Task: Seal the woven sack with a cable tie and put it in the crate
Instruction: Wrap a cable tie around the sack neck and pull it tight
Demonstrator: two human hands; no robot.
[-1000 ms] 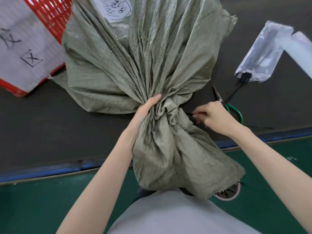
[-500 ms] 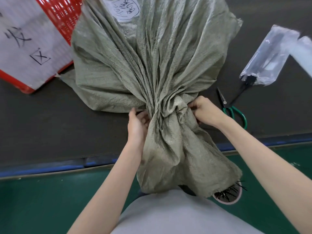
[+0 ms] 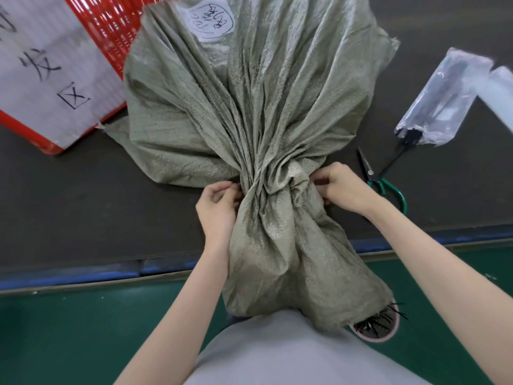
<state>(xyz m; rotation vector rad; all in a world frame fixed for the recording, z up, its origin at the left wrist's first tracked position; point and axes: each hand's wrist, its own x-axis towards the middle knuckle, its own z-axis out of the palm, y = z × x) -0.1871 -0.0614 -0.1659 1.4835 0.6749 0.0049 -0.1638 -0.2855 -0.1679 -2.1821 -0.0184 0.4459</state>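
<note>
A grey-green woven sack [image 3: 249, 101] lies on the dark table, its mouth bunched into a neck [image 3: 273, 184] and its loose end hanging over the front edge. My left hand [image 3: 218, 208] pinches at the left side of the neck. My right hand [image 3: 340, 187] pinches at the right side. The cable tie is hidden behind the folds and fingers; I cannot make it out. The red crate [image 3: 111, 31] stands at the back left, touching the sack, with a white handwritten sign [image 3: 47, 73] on its side.
Green-handled scissors [image 3: 380, 182] lie just right of my right hand. A clear plastic bag of black cable ties [image 3: 441, 98] sits at the right. Below the table edge [image 3: 166, 266], a pink cup of black ties [image 3: 374, 327] stands on the green floor.
My left hand has let go of gripping the neck from above and shifted to its left side. My right hand has moved in from the right to the neck.
</note>
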